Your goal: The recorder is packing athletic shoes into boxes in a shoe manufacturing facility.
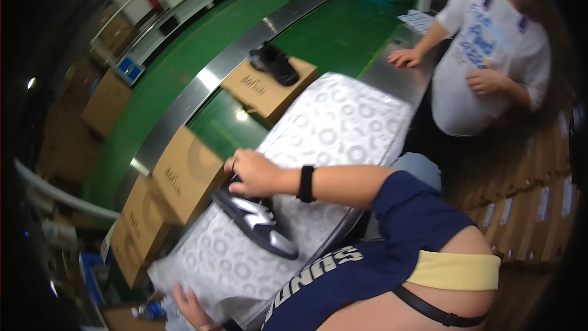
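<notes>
A black sneaker [257, 224] with white side markings is over white paper [214, 254] printed with grey rings. My right hand [254, 175], with a black wristband, is closed on the sneaker's heel end, covering much of its opening. Low at the left, my left hand [191, 308] is beside the paper's near edge, with fingers apart and nothing visible in it. More of the ring-patterned paper stretches away beyond my right forearm.
Brown shoe boxes [184, 175] stand left of the paper. A dark shoe [274, 64] rests on another brown box [257, 89] farther off. Metal edging [208, 76] borders the green surface. At upper right, a person [484, 55] in white rests one hand on metal.
</notes>
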The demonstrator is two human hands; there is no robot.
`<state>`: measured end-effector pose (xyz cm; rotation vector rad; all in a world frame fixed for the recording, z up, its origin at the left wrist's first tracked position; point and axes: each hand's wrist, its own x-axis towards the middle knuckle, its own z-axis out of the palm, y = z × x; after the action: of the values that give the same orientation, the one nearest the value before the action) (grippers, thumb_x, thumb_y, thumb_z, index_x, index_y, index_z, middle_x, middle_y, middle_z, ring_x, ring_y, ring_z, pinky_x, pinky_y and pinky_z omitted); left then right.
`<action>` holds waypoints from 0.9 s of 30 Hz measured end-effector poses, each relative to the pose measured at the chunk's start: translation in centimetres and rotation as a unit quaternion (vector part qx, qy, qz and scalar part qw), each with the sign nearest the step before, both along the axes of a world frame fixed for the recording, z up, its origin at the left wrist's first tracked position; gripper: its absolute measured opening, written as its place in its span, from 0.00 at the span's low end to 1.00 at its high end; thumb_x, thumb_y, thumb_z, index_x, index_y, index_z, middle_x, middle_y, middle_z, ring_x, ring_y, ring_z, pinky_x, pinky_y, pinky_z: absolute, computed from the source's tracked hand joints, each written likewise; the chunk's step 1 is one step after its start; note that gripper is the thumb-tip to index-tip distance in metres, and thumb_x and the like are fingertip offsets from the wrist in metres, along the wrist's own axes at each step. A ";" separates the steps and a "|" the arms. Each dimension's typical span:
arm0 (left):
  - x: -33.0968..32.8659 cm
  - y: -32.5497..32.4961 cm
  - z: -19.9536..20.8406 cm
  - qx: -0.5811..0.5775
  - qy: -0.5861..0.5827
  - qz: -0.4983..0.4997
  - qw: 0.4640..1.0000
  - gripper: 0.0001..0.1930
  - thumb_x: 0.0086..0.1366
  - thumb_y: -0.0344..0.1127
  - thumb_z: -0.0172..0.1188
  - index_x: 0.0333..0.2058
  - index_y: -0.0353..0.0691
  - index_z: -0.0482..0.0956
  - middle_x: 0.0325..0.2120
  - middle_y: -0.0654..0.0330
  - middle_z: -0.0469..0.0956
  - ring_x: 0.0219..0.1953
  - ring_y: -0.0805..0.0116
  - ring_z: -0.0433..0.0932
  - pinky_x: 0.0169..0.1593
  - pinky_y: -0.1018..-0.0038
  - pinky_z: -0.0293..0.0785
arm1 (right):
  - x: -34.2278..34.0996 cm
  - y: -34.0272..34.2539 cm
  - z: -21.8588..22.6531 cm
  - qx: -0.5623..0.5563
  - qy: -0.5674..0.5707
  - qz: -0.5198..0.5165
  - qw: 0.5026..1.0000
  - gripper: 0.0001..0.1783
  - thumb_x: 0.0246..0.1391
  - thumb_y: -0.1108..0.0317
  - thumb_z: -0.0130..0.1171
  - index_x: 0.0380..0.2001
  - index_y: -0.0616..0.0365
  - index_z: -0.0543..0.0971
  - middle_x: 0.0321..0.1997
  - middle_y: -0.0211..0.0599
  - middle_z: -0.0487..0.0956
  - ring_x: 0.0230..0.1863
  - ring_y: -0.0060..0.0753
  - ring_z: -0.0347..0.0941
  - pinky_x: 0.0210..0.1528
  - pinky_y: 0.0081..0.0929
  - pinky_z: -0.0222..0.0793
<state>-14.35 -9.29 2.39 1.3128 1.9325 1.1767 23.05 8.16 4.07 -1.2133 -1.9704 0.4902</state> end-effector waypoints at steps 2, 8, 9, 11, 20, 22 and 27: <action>8.8 3.4 8.0 0.101 0.056 -0.214 0.970 0.26 0.54 0.36 0.48 0.50 0.26 0.63 0.50 0.49 0.63 0.52 0.59 0.62 0.55 0.69 0.56 | -0.9 0.2 2.8 -0.075 0.134 0.085 0.984 0.42 0.34 0.54 0.66 0.50 0.67 0.62 0.44 0.57 0.69 0.48 0.47 0.66 0.49 0.32 0.61; 27.5 10.0 13.5 0.038 0.278 -0.604 0.746 0.28 0.51 0.43 0.59 0.48 0.34 0.66 0.47 0.47 0.66 0.45 0.50 0.68 0.48 0.68 0.66 | 4.3 0.8 7.0 -0.232 0.238 0.081 0.940 0.34 0.35 0.75 0.60 0.50 0.69 0.62 0.27 0.44 0.75 0.24 0.31 0.73 0.27 0.22 0.71; 28.0 10.3 13.8 0.067 0.264 -0.625 0.732 0.28 0.51 0.43 0.60 0.48 0.35 0.66 0.46 0.47 0.66 0.45 0.50 0.69 0.48 0.68 0.66 | 7.0 1.4 5.1 -0.276 0.321 0.061 0.904 0.31 0.35 0.76 0.59 0.48 0.69 0.64 0.28 0.43 0.75 0.25 0.31 0.73 0.27 0.23 0.71; 29.4 11.7 13.7 0.101 0.249 -0.635 0.724 0.28 0.50 0.41 0.61 0.49 0.36 0.66 0.45 0.48 0.68 0.44 0.51 0.70 0.47 0.68 0.66 | 12.8 2.0 -0.8 -0.347 0.438 -0.002 0.829 0.25 0.34 0.78 0.58 0.42 0.72 0.68 0.29 0.46 0.75 0.27 0.34 0.73 0.27 0.28 0.70; 36.3 20.2 1.5 -0.263 0.544 -0.584 0.542 0.45 0.45 0.55 0.58 0.58 0.41 0.50 0.49 0.37 0.62 0.51 0.48 0.65 0.50 0.66 0.65 | 16.5 5.7 -4.9 -0.329 0.178 -0.148 0.915 0.27 0.33 0.75 0.60 0.42 0.68 0.68 0.33 0.47 0.74 0.32 0.36 0.72 0.35 0.26 0.68; 38.3 20.0 0.5 -0.222 0.553 -0.574 0.561 0.49 0.43 0.59 0.60 0.60 0.46 0.46 0.54 0.35 0.55 0.54 0.41 0.60 0.52 0.59 0.62 | 17.3 9.2 -2.8 -0.233 0.131 -0.144 0.953 0.32 0.31 0.71 0.63 0.45 0.67 0.66 0.31 0.48 0.74 0.35 0.42 0.71 0.40 0.26 0.67; 43.1 18.9 0.1 -0.240 0.528 -0.513 0.633 0.57 0.36 0.66 0.62 0.61 0.58 0.37 0.61 0.45 0.37 0.60 0.36 0.42 0.54 0.44 0.51 | 21.7 18.7 -3.0 -0.076 0.072 -0.346 0.932 0.61 0.26 0.57 0.71 0.61 0.51 0.41 0.59 0.56 0.55 0.52 0.55 0.62 0.54 0.39 0.60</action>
<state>28.79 9.61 2.45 2.4437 1.2937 -0.8325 44.72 26.87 1.08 -1.8007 -1.2750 0.3487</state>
